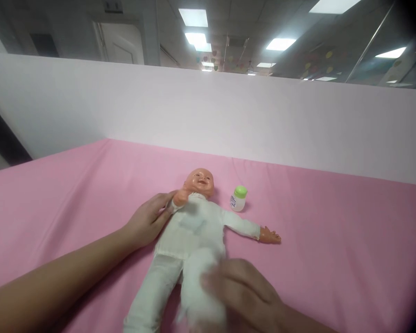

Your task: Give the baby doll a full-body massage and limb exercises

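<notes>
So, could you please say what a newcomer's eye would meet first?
Probably the white, cloth-bodied baby doll at lower centre, face up on the creased pink sheet. The left hand is at its bent arm, the blurred right hand beside one leg. Right of its head stands a small whitish jar with a green lid.

Both arms bare. Left forearm (72,273) runs up and inward from lower left, long stretch visible behind the fingers; wrist close to straight. Left hand (150,219) back-side up, fingers (164,200) pointing forward and to the right, lightly bent, thumb (162,222) on the near side of them, tips close together. Right hand (244,289) nearer the body than the left fingers and right of them; its fingers curled, pointing left, tips blurred, grip unclear. Right forearm (303,320) only partly in view, behind the right fingers, toward lower right. Hands well apart.
</notes>
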`<state>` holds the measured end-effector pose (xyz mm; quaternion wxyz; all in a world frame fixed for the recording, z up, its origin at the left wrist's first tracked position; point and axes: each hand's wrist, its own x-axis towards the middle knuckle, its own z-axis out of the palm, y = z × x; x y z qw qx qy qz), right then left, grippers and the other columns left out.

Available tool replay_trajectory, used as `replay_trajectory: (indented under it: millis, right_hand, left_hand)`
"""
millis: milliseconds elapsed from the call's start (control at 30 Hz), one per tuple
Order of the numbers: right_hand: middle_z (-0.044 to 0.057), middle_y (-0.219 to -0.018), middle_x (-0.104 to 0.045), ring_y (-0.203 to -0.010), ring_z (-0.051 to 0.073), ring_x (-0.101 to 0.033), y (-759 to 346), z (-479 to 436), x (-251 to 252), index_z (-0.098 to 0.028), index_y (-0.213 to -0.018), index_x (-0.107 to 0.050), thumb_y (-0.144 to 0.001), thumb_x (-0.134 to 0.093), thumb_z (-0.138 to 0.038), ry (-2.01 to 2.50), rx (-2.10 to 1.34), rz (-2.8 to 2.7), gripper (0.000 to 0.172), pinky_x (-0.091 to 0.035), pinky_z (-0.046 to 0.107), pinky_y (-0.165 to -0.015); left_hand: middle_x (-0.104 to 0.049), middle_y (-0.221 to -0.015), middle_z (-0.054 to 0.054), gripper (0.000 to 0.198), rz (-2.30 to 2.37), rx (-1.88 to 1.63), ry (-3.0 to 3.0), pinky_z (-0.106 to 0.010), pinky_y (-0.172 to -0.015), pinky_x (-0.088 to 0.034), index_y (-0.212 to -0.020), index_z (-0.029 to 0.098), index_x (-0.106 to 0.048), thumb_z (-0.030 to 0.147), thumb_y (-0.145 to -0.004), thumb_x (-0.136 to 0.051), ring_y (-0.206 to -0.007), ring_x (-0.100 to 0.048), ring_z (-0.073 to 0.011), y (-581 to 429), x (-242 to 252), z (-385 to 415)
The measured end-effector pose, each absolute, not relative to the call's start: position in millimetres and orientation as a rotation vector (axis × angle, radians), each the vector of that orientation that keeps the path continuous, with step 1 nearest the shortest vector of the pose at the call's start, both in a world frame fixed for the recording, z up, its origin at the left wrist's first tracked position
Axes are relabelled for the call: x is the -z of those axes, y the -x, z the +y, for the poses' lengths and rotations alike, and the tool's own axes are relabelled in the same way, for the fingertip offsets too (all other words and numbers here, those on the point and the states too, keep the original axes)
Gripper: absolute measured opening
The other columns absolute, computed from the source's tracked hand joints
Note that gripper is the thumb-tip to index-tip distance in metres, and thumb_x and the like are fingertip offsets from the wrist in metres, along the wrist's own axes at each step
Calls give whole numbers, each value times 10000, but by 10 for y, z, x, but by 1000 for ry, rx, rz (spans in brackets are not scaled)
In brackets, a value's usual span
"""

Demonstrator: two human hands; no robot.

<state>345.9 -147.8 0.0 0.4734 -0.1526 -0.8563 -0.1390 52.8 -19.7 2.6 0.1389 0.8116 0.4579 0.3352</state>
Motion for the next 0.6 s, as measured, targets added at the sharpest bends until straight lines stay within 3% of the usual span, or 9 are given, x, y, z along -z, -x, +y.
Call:
replay_trajectory:
  millis: [133,267,467,600]
  right_hand:
    - [151,-1521,-467,-1353,338,-509,-3483,-1285,-45,-214,-1276,-658,-881,-705,-167,548,345,-2128,400,-522,539,-1081]
    - [166,-1553,-426,-1408,341,-451,-3452,-1081,71,-196,-1409,-551,-898,-667,-152,716,174,-2206,526,-474,581,-1127]
    - [147,-1498,-448,-1333,327,-497,-3395,-1024,157,-228,-1364,-560,-813,-726,-109,724,99,-2138,588,-473,568,-1110]
    - [159,-1338,-483,-1212,339,-549,-3394,-1174,99,-198,-1224,-612,-763,-792,-223,647,114,-2059,496,-524,541,-1008]
  left_hand:
    - [-569,-1412,-86,480,1280,-843,-2656,-360,-1081,-475,-1547,299,-463,313,-1069,-419,-1287,-551,-239,-561,7,-217]
    - [-568,-1357,-91,498,1311,-732,-2760,-380,-1013,-504,-1554,339,-459,270,-1062,-415,-1241,-549,-252,-521,56,-178]
    - [-556,-1376,-91,536,1332,-697,-2694,-392,-1031,-477,-1598,342,-371,316,-1064,-410,-1245,-541,-260,-495,59,-147]
    - [-599,-1341,-108,561,1408,-791,-2568,-413,-1022,-466,-1595,287,-359,414,-1053,-432,-1200,-581,-283,-497,-1,-185]
